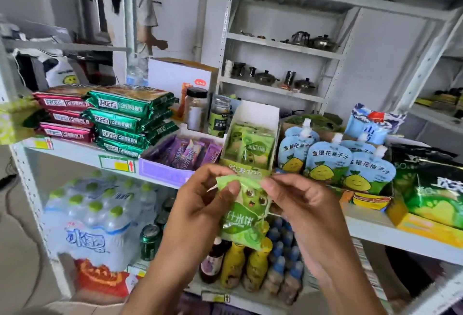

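A: Which step is in hand?

B: A green packet is held up in the air, nearest of all, in front of the shelf edge. Its top seam is pinched at one corner by the left hand and at the other by the right hand. On each, thumb is pressed against forefinger and the other fingers are loosely curled. Opening the packet is judged to be the step. Whether the seam has begun to part cannot be told.

A: What is called for next?

B: The two pinches would have to be drawn apart, one toward the body and one away. The grip should be kept close to the seam, so that the foil is torn and not merely stretched.

A: And the room for that?

B: Open air is left below and toward the body. Just behind the packet the shelf edge is met, with a purple box to the left and blue pouches to the right. Bottles are stood on the lower shelf beneath. Behind the knuckles an open display box of like packets is set, so little room is given forward. Farther back, stacked biscuit packs and jars are seen. Pots are seen on the far shelves, well apart from the hands.
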`<state>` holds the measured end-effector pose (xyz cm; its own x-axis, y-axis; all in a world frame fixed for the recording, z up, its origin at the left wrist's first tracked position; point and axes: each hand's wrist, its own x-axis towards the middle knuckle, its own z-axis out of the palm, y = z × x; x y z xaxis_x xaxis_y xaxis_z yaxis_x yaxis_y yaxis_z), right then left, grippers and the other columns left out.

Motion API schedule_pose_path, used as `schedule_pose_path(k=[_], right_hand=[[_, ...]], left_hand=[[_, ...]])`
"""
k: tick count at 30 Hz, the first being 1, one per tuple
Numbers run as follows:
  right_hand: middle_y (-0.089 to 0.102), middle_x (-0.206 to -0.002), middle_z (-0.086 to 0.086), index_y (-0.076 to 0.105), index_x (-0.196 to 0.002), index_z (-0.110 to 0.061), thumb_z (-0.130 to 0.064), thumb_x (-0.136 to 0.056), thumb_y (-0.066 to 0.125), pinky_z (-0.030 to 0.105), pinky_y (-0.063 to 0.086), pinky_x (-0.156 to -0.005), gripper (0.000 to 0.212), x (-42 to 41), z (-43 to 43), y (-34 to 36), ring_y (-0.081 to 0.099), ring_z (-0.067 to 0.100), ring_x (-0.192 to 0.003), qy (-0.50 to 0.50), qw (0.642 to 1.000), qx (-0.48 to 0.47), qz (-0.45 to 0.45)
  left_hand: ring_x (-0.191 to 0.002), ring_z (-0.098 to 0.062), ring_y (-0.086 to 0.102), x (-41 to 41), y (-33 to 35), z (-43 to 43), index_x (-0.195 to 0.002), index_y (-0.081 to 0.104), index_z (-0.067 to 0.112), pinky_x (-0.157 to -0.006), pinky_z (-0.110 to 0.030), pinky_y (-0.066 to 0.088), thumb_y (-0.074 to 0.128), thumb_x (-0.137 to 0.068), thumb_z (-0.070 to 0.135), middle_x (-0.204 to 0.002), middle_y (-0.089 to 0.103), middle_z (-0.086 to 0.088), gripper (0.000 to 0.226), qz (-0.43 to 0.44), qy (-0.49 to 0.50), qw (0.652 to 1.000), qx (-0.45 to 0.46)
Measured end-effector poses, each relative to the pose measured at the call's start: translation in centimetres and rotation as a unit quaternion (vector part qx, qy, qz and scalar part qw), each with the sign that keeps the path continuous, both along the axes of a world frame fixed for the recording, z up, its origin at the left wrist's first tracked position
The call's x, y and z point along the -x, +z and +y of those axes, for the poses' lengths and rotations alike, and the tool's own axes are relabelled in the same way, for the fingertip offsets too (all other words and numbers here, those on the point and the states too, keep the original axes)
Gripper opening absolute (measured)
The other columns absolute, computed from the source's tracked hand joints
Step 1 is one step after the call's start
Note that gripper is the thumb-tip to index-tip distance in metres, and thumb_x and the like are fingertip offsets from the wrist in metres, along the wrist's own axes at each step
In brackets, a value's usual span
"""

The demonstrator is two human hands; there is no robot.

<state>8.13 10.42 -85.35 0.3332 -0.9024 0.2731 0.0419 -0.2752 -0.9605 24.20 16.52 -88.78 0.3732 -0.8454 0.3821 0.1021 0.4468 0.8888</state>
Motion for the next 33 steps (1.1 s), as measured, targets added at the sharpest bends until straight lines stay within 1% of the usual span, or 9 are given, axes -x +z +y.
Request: schedule_pose_path(k=[5,8,12,15,18,22,25,28,33], right_hand=[[0.070,-0.098,0.027,0.078,-0.100,-0.002,-0.034,-0.072,0.086,0.040,0.052,-0.074,0.043,0.0,-1.0,-2.8,0.066,0.027,-0.084,0.066,0.977,-0.161,-0.121],[0.065,-0.084,0.017,0.073,-0.105,0.005,-0.026,-0.074,0.082,0.033,0.040,-0.064,0.044,0.1,-1.1,-2.9,0.060,0.016,-0.061,0.089,0.960,-0.220,-0.146],[0.061,-0.073,0.006,0.068,-0.091,-0.001,-0.026,-0.078,0.086,0.027,0.042,-0.053,0.034,0.3,-1.2,-3.1,0.056,0.014,-0.058,0.057,0.977,-0.167,-0.122],[0.063,-0.082,0.009,0.069,-0.089,-0.003,-0.035,-0.083,0.082,0.033,0.050,-0.062,0.036,0.8,-1.1,-3.3,0.060,0.023,-0.076,0.025,0.991,-0.107,-0.082],[0.065,-0.081,0.007,0.075,-0.088,-0.014,-0.038,-0.086,0.078,0.025,0.047,-0.058,0.024,1.6,-0.7,-3.0,0.055,0.018,-0.072,0.021,0.999,-0.029,-0.021],[0.067,-0.071,-0.002,0.075,-0.086,-0.015,-0.026,-0.090,0.072,0.015,0.042,-0.058,0.013,2.1,-0.6,-3.0,0.056,0.005,-0.064,0.016,0.999,0.029,0.014],[0.062,-0.065,0.004,0.073,-0.093,-0.007,-0.019,-0.092,0.070,0.017,0.041,-0.048,0.013,2.1,-0.6,-3.4,0.055,0.011,-0.056,-0.022,0.998,-0.013,-0.058],[0.070,-0.071,0.010,0.069,-0.099,0.000,-0.015,-0.089,0.070,0.022,0.054,-0.057,0.018,2.3,-0.5,-3.5,0.068,0.019,-0.062,-0.045,0.989,-0.041,-0.133],[0.070,-0.080,0.016,0.060,-0.090,0.003,-0.004,-0.084,0.068,0.023,0.059,-0.061,0.012,2.4,-0.3,-3.9,0.076,0.032,-0.076,0.007,0.955,-0.178,-0.238]], left_hand=[[-0.080,-0.028,0.058,0.8,-1.4,-0.1,-0.097,0.067,0.016,-0.071,-0.043,0.046,0.070,-0.093,0.014,-0.088,0.062,-0.023,0.005,0.059,-0.039,0.997,-0.013],[-0.079,-0.024,0.063,0.7,-1.8,-0.2,-0.098,0.067,0.015,-0.068,-0.037,0.051,0.068,-0.091,0.011,-0.087,0.067,-0.015,0.009,0.066,-0.076,0.995,-0.010],[-0.086,-0.025,0.067,0.3,-2.1,-0.2,-0.107,0.072,0.014,-0.078,-0.031,0.055,0.067,-0.089,0.013,-0.093,0.072,-0.015,0.018,0.027,-0.075,0.996,-0.029],[-0.084,-0.026,0.067,0.1,-1.8,-0.1,-0.091,0.076,0.009,-0.078,-0.035,0.055,0.069,-0.084,0.029,-0.090,0.074,-0.019,0.023,0.046,-0.064,0.994,-0.073],[-0.085,-0.030,0.060,-0.4,-1.7,-0.2,-0.090,0.068,-0.005,-0.082,-0.042,0.044,0.073,-0.078,0.037,-0.093,0.068,-0.031,0.044,0.067,-0.054,0.991,-0.107],[-0.087,-0.031,0.052,-0.5,-1.8,-0.4,-0.102,0.058,-0.011,-0.081,-0.044,0.040,0.081,-0.074,0.057,-0.091,0.058,-0.019,0.077,0.054,-0.053,0.989,-0.123],[-0.085,-0.029,0.067,-0.2,-2.0,-0.3,-0.102,0.074,0.015,-0.075,-0.039,0.052,0.081,-0.077,0.059,-0.104,0.076,-0.012,0.051,0.011,-0.087,0.986,-0.140],[-0.079,-0.012,0.070,-0.3,-1.7,0.0,-0.098,0.078,0.022,-0.064,-0.029,0.060,0.078,-0.083,0.029,-0.107,0.079,0.000,0.017,-0.048,-0.121,0.983,-0.131],[-0.066,-0.025,0.069,-0.3,-2.0,-1.2,-0.101,0.075,0.008,-0.061,-0.028,0.059,0.081,-0.074,0.024,-0.088,0.077,-0.014,0.032,0.068,-0.017,0.993,-0.091]])
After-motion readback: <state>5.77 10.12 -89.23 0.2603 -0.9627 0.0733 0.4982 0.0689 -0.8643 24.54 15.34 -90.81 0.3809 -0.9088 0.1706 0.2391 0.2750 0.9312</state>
